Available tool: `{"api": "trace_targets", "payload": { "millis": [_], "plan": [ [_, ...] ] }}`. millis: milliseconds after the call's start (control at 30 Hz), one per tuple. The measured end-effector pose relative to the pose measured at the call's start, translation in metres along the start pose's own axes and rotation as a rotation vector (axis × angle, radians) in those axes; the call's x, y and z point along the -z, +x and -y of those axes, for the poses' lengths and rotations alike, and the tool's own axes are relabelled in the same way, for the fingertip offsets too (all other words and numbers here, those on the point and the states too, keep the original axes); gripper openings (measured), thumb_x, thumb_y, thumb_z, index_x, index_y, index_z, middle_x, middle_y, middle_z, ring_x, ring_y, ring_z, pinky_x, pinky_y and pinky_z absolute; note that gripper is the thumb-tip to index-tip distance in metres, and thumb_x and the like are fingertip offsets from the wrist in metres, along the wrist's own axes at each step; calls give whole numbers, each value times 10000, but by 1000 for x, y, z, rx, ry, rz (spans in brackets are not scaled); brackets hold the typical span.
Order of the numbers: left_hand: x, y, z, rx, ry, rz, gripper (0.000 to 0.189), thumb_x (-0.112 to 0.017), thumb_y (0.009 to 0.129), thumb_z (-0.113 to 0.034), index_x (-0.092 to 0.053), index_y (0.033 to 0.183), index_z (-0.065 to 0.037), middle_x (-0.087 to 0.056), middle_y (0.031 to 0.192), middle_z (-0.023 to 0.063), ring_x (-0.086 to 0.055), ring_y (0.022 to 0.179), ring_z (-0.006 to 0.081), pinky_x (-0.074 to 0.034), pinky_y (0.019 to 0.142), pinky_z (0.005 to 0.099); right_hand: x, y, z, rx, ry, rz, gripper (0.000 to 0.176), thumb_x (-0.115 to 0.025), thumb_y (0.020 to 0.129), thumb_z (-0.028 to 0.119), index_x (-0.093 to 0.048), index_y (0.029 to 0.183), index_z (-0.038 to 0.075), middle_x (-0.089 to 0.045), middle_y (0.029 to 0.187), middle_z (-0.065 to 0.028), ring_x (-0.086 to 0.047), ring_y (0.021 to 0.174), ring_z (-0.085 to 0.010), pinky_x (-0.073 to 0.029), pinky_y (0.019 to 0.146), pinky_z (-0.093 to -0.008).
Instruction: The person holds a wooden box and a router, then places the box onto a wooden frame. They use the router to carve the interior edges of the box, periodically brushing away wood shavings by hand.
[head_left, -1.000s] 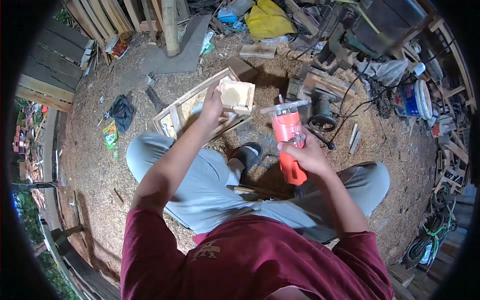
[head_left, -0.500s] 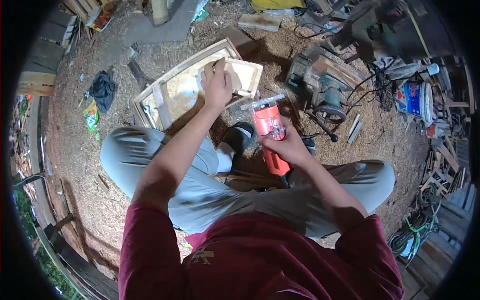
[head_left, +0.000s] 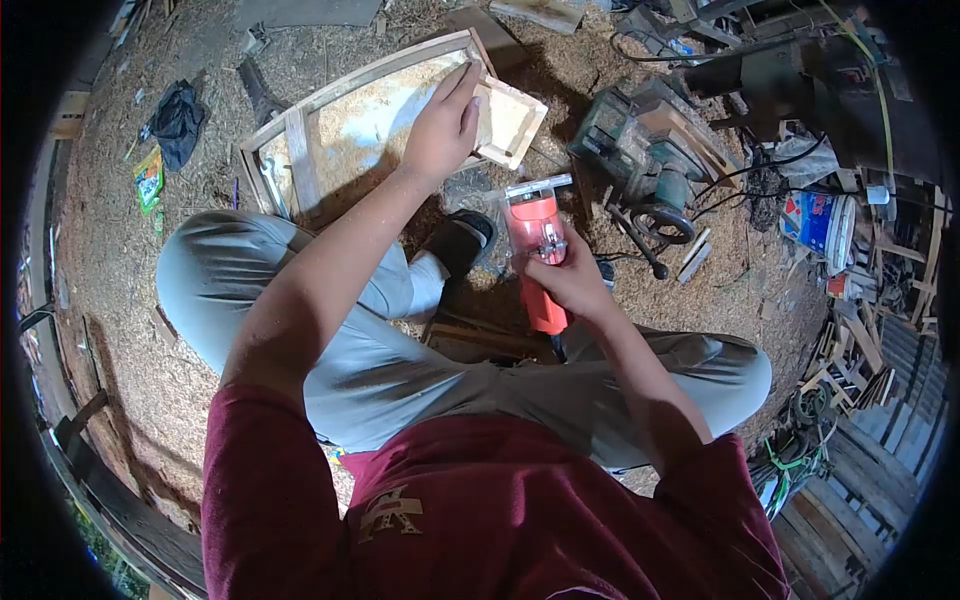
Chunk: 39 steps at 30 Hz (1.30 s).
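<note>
Dark rag (head_left: 178,110) on the sawdust floor (head_left: 120,270), then the big wooden frame (head_left: 300,170) lying flat. My left hand (head_left: 440,130) is spread with the fingers out and no closed grip, palm pressing the small wooden panel (head_left: 512,120) down where it overlaps the frame's right end. The orange trimmer (head_left: 535,235) is in the air above my shoe, base plate toward the panel, near but not touching (bit hidden). My right hand (head_left: 575,285) has a full closed grip round its body. My read: piece placed and steadied, cutting not yet started. Old machine (head_left: 650,160) and white bucket (head_left: 815,220) sit further right.
</note>
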<state>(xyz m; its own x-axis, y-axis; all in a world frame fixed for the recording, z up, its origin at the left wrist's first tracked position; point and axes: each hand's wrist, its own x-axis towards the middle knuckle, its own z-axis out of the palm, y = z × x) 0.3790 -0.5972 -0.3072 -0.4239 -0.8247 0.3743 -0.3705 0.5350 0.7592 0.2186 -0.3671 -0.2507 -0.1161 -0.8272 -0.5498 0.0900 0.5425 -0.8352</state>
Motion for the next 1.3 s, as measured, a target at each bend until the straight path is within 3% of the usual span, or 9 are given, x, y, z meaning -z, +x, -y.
{"api": "trace_targets", "payload": {
  "millis": [267,967,1067,1167,1300],
  "plan": [
    [1,-1,-4,26,-5,-1,624,-486,952,103,-506,1561,-34,-546,1528,271,-549,1395,427,-452,1172,418,2,10,7,-36,24,24,570,-869,847,126,-590,1331,15,-715,1110,-44,-685,999,-129,-567,902,-319],
    [2,-2,-10,47,25,4,649,-485,943,111,-500,1571,-56,-530,1553,236,-560,1379,415,-480,1145,418,-1,15,4,-67,47,9,553,-868,860,150,-594,1321,17,-713,1137,-44,-681,1013,-130,-562,913,-326],
    [3,-2,-11,54,27,6,638,-489,943,111,-507,1561,-47,-533,1549,237,-559,1380,415,-480,1144,419,-2,15,4,-72,37,12,582,-819,875,65,-556,1393,31,-715,1137,-56,-706,1000,-149,-593,890,-351],
    [3,-2,-9,37,19,2,620,-491,946,107,-516,1548,-34,-536,1545,239,-559,1379,415,-479,1143,421,-3,15,7,-46,35,20,548,-869,856,155,-599,1313,20,-710,1112,-35,-674,982,-124,-561,886,-319],
    [4,-1,-13,56,16,8,604,-485,948,106,-522,1537,-23,-538,1541,241,-559,1378,419,-472,1147,422,-3,15,8,-47,6,-5,539,-871,852,154,-605,1301,21,-711,1108,-37,-675,973,-122,-564,875,-319]
  ]
}}
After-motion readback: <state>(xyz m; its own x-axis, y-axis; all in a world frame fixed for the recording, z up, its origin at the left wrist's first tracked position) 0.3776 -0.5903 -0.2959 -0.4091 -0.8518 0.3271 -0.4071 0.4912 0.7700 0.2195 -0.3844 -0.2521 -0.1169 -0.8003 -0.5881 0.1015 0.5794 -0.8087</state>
